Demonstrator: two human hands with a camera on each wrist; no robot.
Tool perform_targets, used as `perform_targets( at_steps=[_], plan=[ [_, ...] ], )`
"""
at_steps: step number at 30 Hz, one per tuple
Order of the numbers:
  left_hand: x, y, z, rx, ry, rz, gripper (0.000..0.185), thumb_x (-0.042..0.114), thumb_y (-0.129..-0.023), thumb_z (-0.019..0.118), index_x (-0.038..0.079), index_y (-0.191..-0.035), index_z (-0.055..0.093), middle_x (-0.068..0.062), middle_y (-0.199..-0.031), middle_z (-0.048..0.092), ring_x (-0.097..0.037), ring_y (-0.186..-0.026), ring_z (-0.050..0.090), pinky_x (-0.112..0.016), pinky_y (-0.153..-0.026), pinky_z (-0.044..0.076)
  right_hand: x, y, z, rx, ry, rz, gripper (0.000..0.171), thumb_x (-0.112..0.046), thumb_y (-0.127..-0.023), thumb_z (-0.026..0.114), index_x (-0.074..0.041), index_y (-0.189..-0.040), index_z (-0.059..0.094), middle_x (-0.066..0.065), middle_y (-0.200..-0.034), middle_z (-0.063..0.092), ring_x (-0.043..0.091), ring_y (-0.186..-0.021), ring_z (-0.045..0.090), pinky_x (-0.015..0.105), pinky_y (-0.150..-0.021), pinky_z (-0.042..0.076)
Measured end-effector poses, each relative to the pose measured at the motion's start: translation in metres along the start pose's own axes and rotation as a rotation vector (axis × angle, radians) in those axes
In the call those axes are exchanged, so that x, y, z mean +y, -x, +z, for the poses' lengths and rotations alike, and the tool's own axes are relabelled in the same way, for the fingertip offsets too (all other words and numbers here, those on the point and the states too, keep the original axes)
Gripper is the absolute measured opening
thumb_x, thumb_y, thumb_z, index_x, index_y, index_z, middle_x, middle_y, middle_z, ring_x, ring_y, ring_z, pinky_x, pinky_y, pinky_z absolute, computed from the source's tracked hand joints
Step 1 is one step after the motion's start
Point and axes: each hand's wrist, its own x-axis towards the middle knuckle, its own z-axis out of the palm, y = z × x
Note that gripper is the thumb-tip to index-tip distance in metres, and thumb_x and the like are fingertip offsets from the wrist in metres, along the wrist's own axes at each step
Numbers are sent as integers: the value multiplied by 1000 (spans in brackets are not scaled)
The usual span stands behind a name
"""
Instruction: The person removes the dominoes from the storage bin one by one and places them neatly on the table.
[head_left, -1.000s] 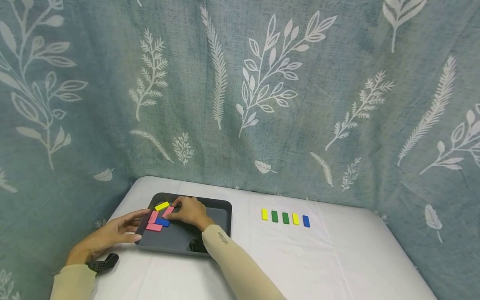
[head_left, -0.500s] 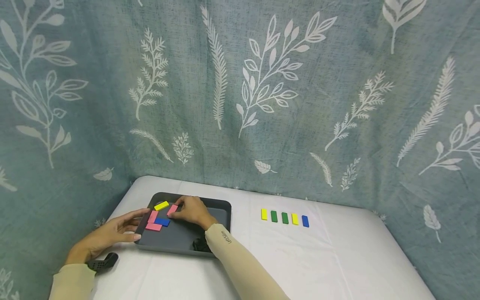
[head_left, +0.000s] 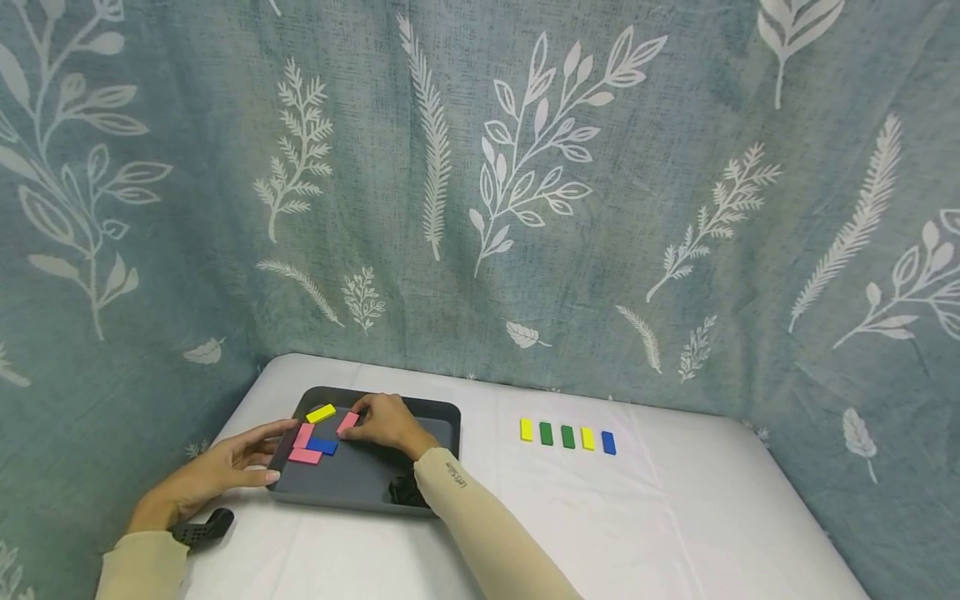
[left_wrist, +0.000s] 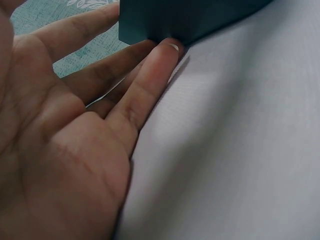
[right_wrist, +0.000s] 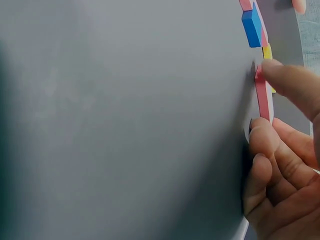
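Leaf-print cloth is hanging behind your white table point(head_left: 600, 517); from the head view your right hand point(head_left: 386, 421) is pinching the pink block point(head_left: 347, 422) in the grey tray point(head_left: 442, 417), its long axis slanting away. Left wrist view: your left hand point(left_wrist: 75, 135) is lying flat, fingers point(left_wrist: 150, 80) straight, touching the tray's corner. Right wrist view: your fingertips point(right_wrist: 285, 80) are closing on the block's ends

Leaf-print curtain point(head_left: 525, 167), white table point(head_left: 675, 517), block row point(head_left: 567, 436)

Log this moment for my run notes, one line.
right hand: pinches pink block | left hand: steadies grey tray edge
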Motion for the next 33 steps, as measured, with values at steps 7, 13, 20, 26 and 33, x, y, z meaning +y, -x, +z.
perform_targets(
  at_steps=[7, 13, 20, 26, 33],
  plan=[
    [2, 0, 2, 34, -18, -32, 82, 12, -95, 75, 13, -163, 29, -24, -158, 31, -38, -132, 44, -40, -99, 46, 2, 1, 0, -7, 16, -6, 50, -35, -81, 89, -7, -119, 74, -10, -64, 62, 1, -59, 55, 18, -63, 44],
    [3, 1, 4, 36, -40, -45, 82, 15, -95, 75, 14, -163, 28, -24, -157, 33, -37, -132, 44, -42, -99, 46, 4, 3, -6, -42, 22, -31, 45, -31, -86, 86, -7, -121, 73, -13, -63, 63, 1, -58, 58, 20, -77, 47],
    [5, 1, 2, 46, -61, -69, 83, 18, -95, 75, 16, -163, 27, -23, -158, 32, -36, -133, 44, -41, -100, 46, 5, 10, -26, -87, -37, -65, 39, -28, -89, 84, -10, -122, 72, -11, -69, 67, 3, -62, 61, 21, -67, 47],
    [7, 2, 4, 59, -76, -71, 83, 19, -95, 75, 17, -163, 28, -23, -157, 34, -39, -134, 43, -47, -101, 46, 9, 20, -47, -80, 1, -95, 43, -32, -88, 83, -12, -125, 71, -12, -71, 67, 4, -63, 61, 19, -64, 46],
    [6, 4, 6, 32, -51, -65, 80, 16, -98, 72, 18, -164, 27, -23, -156, 35, -36, -134, 43, -45, -101, 46, 18, 37, -66, -78, -13, -107, 46, -31, -89, 83, -11, -128, 69, -12, -74, 68, 3, -67, 62, 21, -66, 48]
  ],
)
